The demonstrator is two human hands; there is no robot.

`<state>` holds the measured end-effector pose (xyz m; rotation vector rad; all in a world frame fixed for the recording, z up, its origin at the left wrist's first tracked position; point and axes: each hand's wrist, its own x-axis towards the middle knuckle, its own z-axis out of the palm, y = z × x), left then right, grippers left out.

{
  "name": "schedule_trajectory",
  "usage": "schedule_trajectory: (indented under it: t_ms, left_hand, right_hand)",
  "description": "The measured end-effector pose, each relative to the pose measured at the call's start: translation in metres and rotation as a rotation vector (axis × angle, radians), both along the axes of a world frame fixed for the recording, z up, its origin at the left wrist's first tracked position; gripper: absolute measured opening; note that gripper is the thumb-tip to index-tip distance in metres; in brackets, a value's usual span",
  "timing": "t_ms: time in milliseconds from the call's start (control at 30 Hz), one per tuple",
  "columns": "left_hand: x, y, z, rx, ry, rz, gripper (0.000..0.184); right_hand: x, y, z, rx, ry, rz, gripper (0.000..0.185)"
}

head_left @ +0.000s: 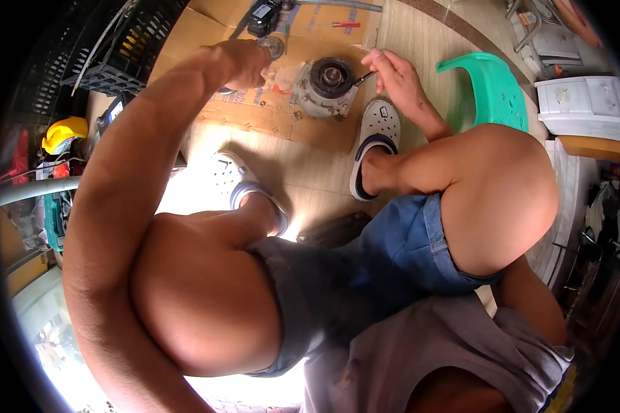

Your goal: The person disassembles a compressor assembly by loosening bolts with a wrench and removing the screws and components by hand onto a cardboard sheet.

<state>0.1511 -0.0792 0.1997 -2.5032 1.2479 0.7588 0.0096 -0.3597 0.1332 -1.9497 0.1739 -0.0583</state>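
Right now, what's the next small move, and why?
I'd likely steady the slim tool in the right hand first: its tip appears to be at the edge of the black pulley, while the left hand holds a round-headed metal tool off to the side.

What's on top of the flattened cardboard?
On the cardboard, I can see a metal housing with a black ring, a red-handled screwdriver and a black device. Whatever lies under the housing or directly beneath your left hand is covered, so I can't tell.
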Motion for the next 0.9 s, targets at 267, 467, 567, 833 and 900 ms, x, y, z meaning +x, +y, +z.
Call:
schedule_trajectory:
  t_ms: [267,467,567,833,900]
  left_hand:
    - [0.006,0.006,-0.012,-0.047,0.022,-0.004,0.042]
    - [0.004,0.006,-0.006,-0.025,0.013,-0.011,0.041]
    - [0.001,0.004,-0.003,-0.008,-0.002,-0.022,0.04]
    - [0.001,0.0,-0.002,0.021,0.03,0.0,0.029]
    - [0.008,0.002,-0.013,0.005,-0.007,-0.031,0.033]
  right_hand:
    - [0.003,0.011,-0.002,0.494,-0.137,-0.154,0.044]
    - [0.005,-0.011,-0.01,0.485,0.008,-0.078,0.042]
    - [0.005,-0.006,-0.003,0.136,0.005,-0.017,0.042]
    - [0.007,0.006,-0.006,0.41,-0.178,-0.123,0.044]
    - [0.004,0.007,0.0,0.538,-0.112,-0.159,0.048]
